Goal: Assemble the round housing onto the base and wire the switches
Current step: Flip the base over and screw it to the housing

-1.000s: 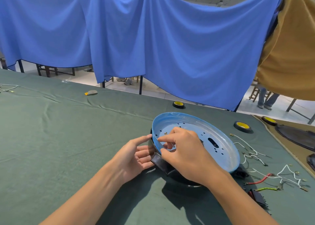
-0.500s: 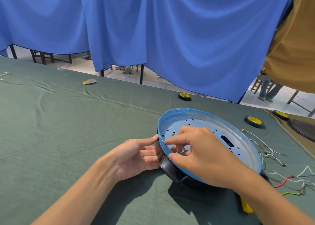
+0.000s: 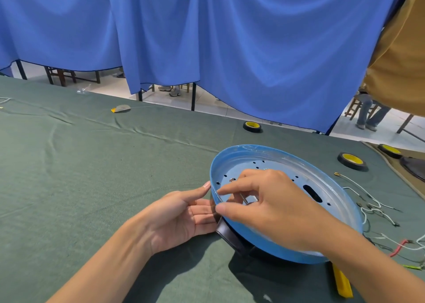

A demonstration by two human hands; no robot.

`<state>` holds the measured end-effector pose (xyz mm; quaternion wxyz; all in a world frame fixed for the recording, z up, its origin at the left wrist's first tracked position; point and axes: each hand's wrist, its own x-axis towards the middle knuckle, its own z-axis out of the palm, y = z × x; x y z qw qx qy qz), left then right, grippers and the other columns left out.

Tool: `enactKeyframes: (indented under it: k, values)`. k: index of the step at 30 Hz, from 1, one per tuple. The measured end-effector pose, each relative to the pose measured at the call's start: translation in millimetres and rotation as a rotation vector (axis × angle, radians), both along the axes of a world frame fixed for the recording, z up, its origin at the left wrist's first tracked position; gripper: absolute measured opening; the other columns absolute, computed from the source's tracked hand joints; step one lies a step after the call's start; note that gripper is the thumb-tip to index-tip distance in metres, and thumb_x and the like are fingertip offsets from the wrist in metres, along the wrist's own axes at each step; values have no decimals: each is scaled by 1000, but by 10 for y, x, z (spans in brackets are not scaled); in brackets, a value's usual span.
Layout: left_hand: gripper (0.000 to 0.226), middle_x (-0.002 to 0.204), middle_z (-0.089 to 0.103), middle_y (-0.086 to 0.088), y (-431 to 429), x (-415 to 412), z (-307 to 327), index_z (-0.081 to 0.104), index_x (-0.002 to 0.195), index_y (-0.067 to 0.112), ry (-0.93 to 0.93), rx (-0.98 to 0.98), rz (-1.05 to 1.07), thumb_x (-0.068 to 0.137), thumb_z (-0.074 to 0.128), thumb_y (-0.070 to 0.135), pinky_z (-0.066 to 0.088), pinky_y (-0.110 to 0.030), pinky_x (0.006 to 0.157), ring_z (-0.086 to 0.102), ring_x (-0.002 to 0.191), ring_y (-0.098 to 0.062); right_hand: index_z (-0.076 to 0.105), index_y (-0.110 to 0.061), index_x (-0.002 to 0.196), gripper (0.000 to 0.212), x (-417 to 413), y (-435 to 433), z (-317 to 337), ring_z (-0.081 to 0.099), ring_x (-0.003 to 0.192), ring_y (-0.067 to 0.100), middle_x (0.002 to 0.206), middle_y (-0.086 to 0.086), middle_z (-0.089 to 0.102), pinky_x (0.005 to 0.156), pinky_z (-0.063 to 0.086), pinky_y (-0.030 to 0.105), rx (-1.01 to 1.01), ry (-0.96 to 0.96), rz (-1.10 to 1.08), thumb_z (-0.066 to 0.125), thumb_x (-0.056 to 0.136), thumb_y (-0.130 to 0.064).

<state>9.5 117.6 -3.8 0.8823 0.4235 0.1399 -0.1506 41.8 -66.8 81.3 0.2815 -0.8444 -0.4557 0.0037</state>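
Note:
A round blue housing with several small holes and one oval slot lies tilted on a black base on the green cloth. My left hand is at its left edge, with the thumb on the blue rim and straight fingers against the base. My right hand hovers over the left part of the housing. A small metal screw is pinched under its curled fingers, while the index finger and thumb point left. Another small screw sits in a hole near the index finger.
Loose white wires and a red wire lie to the right of the housing. A yellow tool sticks out beneath my right forearm. Three tape rolls sit along the far edge. A small scrap lies far left.
My right hand has stayed over the housing's left part, and its index finger and thumb have spread apart, baring the screw. My left hand has kept its place at the rim.

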Motion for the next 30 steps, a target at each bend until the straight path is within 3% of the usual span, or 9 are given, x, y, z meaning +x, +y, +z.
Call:
enactKeyframes:
  k: [2,4,7,10,14,18,22,26,30]
  values:
    - [79,113,60,-28,4,10,-14,56,121,-19,13,-3,3,63,82,28,59,-40,81,57,99,-31,75,-28,100,22,89,-6,53,60,80,3,78,-13,65,70,47,19,58,55,-16,59,89,-38]
    - [83,118,55,-29,13,21,-11,52,124,-20,24,-16,2,64,81,29,55,-40,89,46,109,-33,74,-23,105,21,242,9,96,66,79,3,79,-12,70,76,55,22,111,120,-47,58,94,-18]
    - [68,106,64,-27,58,40,13,60,115,-18,43,-15,-43,71,77,30,61,-44,78,63,94,-32,71,-22,112,38,426,73,98,71,75,11,77,0,73,76,60,32,145,254,-74,50,93,2]
    - [54,84,68,-22,116,102,72,65,94,-8,79,63,-117,71,74,39,61,-40,71,69,75,-31,64,-28,122,43,506,163,29,72,73,14,80,4,73,74,60,31,112,292,-69,51,93,0]
    - [62,70,64,-15,157,257,149,61,85,0,129,227,-191,77,64,62,59,-36,65,67,66,-28,61,-10,98,10,575,249,-52,72,73,19,81,7,74,75,60,36,130,367,-116,52,95,-4]
    - [75,78,61,-16,209,341,133,61,87,3,94,298,-247,70,62,75,58,-43,79,66,79,-31,54,-13,88,12,634,293,-17,71,76,9,85,1,74,73,60,30,99,304,-111,52,99,-17]
    - [89,102,58,-26,277,434,138,57,106,-1,80,382,-319,65,62,78,57,-45,82,63,101,-40,55,-16,83,16,707,301,-12,69,80,10,80,-4,74,84,54,36,-6,102,-83,58,95,-26]
    - [95,93,62,-25,333,511,122,58,112,-4,83,390,-348,60,69,75,58,-43,77,68,91,-40,64,-20,79,16,767,299,-57,63,66,7,68,-7,69,65,46,17,-37,26,-56,66,90,-31]
    - [101,82,68,-19,364,512,69,59,113,-4,58,352,-379,53,78,74,58,-41,77,69,89,-37,68,-19,79,11,817,282,-59,63,62,10,67,-4,69,65,48,24,-20,34,-46,68,88,-26]
